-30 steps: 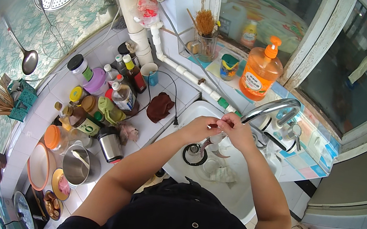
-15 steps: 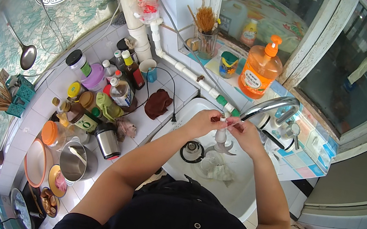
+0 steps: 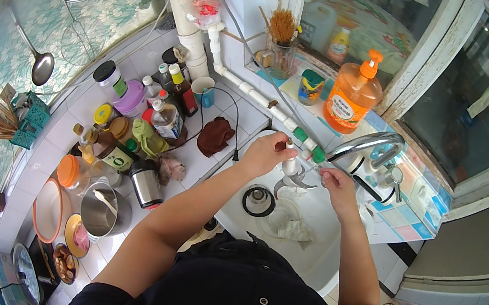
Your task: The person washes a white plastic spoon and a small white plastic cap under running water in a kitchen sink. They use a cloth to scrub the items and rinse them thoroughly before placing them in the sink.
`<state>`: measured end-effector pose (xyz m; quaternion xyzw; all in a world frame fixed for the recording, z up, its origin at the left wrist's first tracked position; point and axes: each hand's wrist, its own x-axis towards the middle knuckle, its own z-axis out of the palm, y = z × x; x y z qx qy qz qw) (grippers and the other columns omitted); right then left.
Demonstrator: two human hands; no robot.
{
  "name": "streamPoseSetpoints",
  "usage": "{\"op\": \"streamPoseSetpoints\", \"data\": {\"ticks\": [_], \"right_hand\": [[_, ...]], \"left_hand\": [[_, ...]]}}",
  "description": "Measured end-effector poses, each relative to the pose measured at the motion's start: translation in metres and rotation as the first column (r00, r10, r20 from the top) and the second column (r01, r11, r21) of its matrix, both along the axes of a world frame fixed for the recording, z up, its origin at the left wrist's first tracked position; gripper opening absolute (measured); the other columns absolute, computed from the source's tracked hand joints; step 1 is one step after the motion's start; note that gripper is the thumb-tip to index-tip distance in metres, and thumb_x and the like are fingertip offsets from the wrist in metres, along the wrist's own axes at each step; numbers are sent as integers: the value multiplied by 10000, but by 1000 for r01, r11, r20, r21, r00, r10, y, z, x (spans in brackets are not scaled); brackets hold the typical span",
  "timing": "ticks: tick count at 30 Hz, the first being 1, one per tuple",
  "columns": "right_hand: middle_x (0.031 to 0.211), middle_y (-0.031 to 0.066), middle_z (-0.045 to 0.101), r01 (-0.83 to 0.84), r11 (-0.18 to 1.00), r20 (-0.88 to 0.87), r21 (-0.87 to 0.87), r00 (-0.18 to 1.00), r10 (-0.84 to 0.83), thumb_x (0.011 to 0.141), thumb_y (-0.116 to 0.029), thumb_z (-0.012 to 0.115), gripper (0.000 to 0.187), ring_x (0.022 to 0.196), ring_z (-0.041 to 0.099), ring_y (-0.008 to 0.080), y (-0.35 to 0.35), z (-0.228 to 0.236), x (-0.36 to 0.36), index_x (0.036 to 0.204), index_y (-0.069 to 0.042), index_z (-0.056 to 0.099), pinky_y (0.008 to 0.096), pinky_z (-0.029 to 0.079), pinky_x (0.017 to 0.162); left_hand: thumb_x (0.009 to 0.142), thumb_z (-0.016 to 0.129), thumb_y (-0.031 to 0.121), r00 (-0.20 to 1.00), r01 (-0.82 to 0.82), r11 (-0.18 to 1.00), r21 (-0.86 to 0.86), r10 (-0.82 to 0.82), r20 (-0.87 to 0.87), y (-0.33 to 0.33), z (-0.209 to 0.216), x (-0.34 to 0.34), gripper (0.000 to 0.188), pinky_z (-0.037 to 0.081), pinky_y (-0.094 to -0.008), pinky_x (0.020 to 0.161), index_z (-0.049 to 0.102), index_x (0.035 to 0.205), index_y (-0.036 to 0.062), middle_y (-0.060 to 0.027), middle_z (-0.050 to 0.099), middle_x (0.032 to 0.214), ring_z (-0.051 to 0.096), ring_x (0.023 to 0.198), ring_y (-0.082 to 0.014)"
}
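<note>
Over the white sink (image 3: 324, 276), my left hand (image 3: 264, 156) pinches the top of a chopper blade (image 3: 289, 166), a white shaft with curved metal blades pointing down. To its right, a short way apart from the blades, my right hand (image 3: 340, 189) has its fingers pressed together. Whatever is between those fingertips, if anything, is too small to make out. Below the hands in the sink lie a black ring (image 3: 245, 207) around a round metal part, a clear round container (image 3: 276, 220) and a crumpled whitish cloth (image 3: 297, 231).
A chrome faucet (image 3: 368, 141) arches just behind my right hand. An orange pump bottle (image 3: 351, 99) stands on the sill. Left of the sink are a brown cloth (image 3: 216, 137), a black cord (image 3: 238, 119), several bottles, a steel pot (image 3: 101, 219) and a silver-black appliance (image 3: 145, 183).
My hands have come apart: the right hand has let go of the shaft and moved right and slightly down. The left hand has tilted the chopper blade and shifted it slightly left.
</note>
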<state>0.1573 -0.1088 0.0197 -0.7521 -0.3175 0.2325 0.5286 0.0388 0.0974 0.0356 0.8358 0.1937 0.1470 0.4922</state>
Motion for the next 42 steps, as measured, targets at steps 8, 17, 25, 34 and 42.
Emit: {"op": "streamPoseSetpoints", "data": {"ticks": [8, 17, 25, 34, 42], "right_hand": [[981, 39, 630, 81, 996, -252, 24, 965, -73, 927, -227, 492, 267, 893, 556, 109, -16, -19, -9, 1067, -27, 600, 238, 406, 794], [977, 36, 627, 77, 997, -380, -5, 922, -73, 921, -211, 499, 245, 909, 556, 115, -27, -35, -21, 1073, -43, 593, 250, 416, 803], [978, 36, 631, 30, 1000, -473, -5, 881, -29, 915, -187, 505, 227, 906, 559, 111, -21, -37, -31, 1074, -53, 598, 251, 419, 802], [992, 32, 624, 132, 984, -663, 116, 748, -22, 901, -170, 530, 221, 888, 568, 114, 10, -29, -44, 1075, -47, 586, 247, 421, 777], [872, 19, 588, 233, 937, -403, 259, 908, -114, 822, -45, 621, 211, 769, 541, 89, 21, -33, -52, 1022, -34, 556, 228, 445, 680]], "left_hand": [[814, 661, 223, 984, 25, 976, -216, 14, 176, 4, -14, -5, 272, 455, -266, 669, 572, 907, -17, -78, 622, 787, 583, 742, -124], [808, 674, 185, 965, -71, 914, -398, 165, 206, -1, -18, 2, 219, 441, -237, 670, 590, 889, 0, -54, 629, 796, 563, 734, -90], [775, 707, 214, 962, -149, 974, -171, 183, 203, -18, -1, -3, 268, 452, -250, 625, 586, 886, 3, -64, 643, 753, 582, 661, -111], [774, 705, 216, 945, -214, 976, -37, 217, 246, -26, 17, -9, 255, 461, -261, 601, 584, 862, 10, -66, 635, 722, 590, 646, -120], [835, 647, 276, 945, -230, 838, -494, 313, 92, -1, -10, -10, 279, 470, -233, 597, 577, 839, 6, -40, 604, 735, 568, 633, -100]]}}
